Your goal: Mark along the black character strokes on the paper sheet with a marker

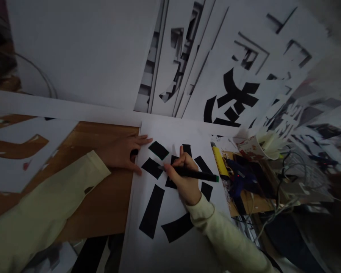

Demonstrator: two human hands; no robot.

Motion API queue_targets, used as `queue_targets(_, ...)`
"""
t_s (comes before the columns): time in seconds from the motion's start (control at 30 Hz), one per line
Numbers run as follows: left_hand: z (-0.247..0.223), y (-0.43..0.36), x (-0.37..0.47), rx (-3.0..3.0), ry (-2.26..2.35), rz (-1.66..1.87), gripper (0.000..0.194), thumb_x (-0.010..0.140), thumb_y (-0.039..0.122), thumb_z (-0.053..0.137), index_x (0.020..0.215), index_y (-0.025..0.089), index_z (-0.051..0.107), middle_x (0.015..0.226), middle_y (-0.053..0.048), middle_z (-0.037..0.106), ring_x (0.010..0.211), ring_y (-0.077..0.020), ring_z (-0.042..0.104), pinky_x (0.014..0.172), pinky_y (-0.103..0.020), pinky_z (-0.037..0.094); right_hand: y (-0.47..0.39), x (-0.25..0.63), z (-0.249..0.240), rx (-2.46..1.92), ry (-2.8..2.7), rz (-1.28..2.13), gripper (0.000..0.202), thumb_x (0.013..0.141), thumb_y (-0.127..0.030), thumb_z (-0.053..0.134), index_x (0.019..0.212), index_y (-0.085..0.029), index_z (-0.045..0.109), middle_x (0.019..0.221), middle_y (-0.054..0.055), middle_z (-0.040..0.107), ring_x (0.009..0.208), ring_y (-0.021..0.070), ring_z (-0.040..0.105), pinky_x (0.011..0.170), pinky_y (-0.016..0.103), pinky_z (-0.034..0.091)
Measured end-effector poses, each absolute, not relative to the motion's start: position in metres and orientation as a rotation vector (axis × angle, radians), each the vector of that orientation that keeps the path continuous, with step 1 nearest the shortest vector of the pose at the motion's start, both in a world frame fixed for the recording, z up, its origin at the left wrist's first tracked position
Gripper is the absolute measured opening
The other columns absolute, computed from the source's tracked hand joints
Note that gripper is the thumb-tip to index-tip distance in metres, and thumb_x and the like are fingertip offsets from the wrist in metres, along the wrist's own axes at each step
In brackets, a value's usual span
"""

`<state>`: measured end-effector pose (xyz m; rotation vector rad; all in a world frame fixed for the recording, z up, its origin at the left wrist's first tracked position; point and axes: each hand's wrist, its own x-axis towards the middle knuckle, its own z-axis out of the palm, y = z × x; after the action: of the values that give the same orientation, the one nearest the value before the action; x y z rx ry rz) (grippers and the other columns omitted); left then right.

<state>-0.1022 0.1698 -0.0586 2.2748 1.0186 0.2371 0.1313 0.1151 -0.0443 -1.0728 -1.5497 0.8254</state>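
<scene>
My right hand point(184, 178) grips a black marker pen point(197, 174) with a green end, its tip at the edge of a black four-sided shape point(152, 168) on a white sheet point(147, 250). Thin green lines run along the edges of that shape and of the one above it point(158, 150). Fingers spread, my left hand point(125, 153) lies across the sheet's left edge and the brown table point(102, 212). Below are a long black strip point(152, 212) and a curved black strip point(176, 227). My right hand partly covers other black shapes.
White boards with cut-out openings point(176, 57) lean behind the table. To the right are a yellow utility knife point(220, 161), a dark blue glue gun point(240, 176), a paper cup point(258, 146) and tangled cables point(278, 204). A cut-out white sheet point(17, 174) lies left.
</scene>
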Motion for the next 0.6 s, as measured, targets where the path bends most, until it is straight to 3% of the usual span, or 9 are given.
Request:
queue_targets(0.23,-0.056,0.170,-0.101,2.256,1.016,0.234,0.059,0.064,0.068,0.070,0.108,0.028,0.069,0.157,0.000,0.025,0.145,-0.0277,0.019,0.118,-0.043,0.016,0.139,0.094,-0.057,-0.912,-1.683,0.690,0.033,0.075,-0.014,0.062,0.055,-0.022,0.038,0.051,-0.013,0.038,0.042,0.0048,0.037,0.121,0.055,0.015)
queue_targets(0.33,-0.058,0.172,-0.102,2.292,0.985,0.244,0.054,0.060,0.068,0.072,0.091,0.024,0.072,0.156,0.000,0.026,0.145,-0.0284,0.020,0.119,-0.041,0.014,0.139,0.093,-0.066,-0.912,-1.734,0.704,0.032,0.075,-0.014,0.061,0.055,-0.022,0.037,0.050,-0.013,0.037,0.041,0.0051,0.036,0.121,0.055,0.013)
queue_targets(0.47,-0.061,0.174,-0.103,2.306,0.986,0.314,0.054,0.053,0.070,0.075,0.063,0.019,0.063,0.153,-0.003,0.034,0.143,-0.0291,0.025,0.119,-0.040,0.014,0.138,0.095,-0.065,-0.919,-1.756,0.732,0.034,0.075,-0.013,0.061,0.054,-0.021,0.035,0.050,-0.013,0.035,0.041,0.0048,0.034,0.121,0.055,0.016)
queue_targets(0.6,-0.062,0.174,-0.102,2.299,0.995,0.327,0.055,0.052,0.070,0.074,0.058,0.018,0.059,0.153,-0.003,0.034,0.143,-0.0286,0.025,0.119,-0.040,0.015,0.139,0.094,-0.063,-0.923,-1.793,0.744,0.033,0.076,-0.014,0.062,0.055,-0.021,0.037,0.050,-0.013,0.036,0.042,0.0047,0.034,0.121,0.056,0.015)
